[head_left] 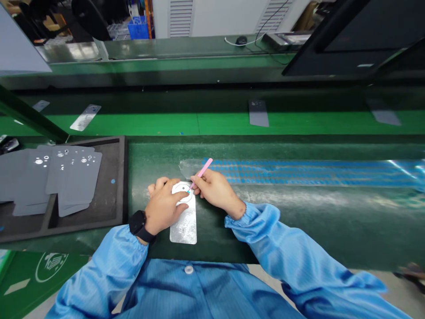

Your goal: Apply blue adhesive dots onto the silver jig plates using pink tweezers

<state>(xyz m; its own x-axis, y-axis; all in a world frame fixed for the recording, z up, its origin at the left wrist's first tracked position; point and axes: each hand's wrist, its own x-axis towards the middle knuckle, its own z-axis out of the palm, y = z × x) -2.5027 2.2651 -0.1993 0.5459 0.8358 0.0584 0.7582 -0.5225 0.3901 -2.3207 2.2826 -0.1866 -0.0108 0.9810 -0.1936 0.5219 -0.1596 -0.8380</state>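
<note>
Near the counter's (152, 155) front edge, the plate (183, 226) is ideally being steadied by the spread left grip (164, 206), the pink tool (206, 165) being pinched by the right grip (217, 190).

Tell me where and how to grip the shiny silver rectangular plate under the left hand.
Best pinched, I'd judge, across both long edges at the near end of the silver plate, from the wearer's side: it lies flat, that end is bare, and the left hand and right hand crowd the far end.
</note>
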